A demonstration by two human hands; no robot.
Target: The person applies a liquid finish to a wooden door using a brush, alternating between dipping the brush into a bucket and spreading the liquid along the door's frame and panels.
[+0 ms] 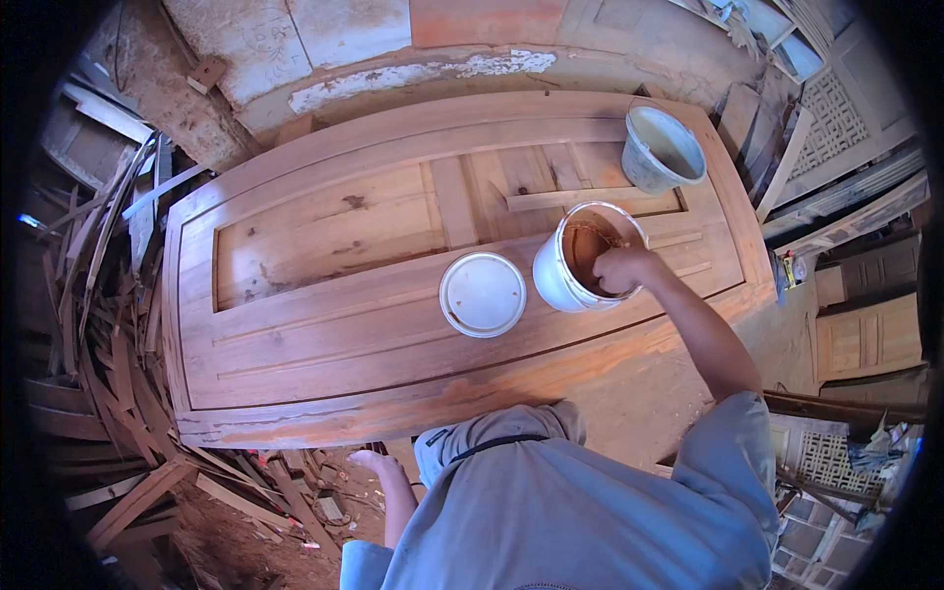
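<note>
My right hand [623, 270] reaches over the near rim of a white plastic bucket [559, 275], its fingers curled closed inside the opening. What they hold, if anything, is hidden. Brown, paste-like residue coats the inner wall of the bucket. Just left of it, a round white lid [483, 295] lies flat. Both rest on a large panelled wooden door [334, 344] laid out flat like a bench top. Low by the door's near edge hangs my left hand [371, 460], holding nothing, its fingers stretched out to the left.
A grey bucket [661, 157] stands at the door's far right, beside a loose wooden strip [570, 199]. Wood scraps [118, 383] are heaped along the left. Carved lattice panels [836, 113] lean at the right, and a wall [354, 39] runs behind.
</note>
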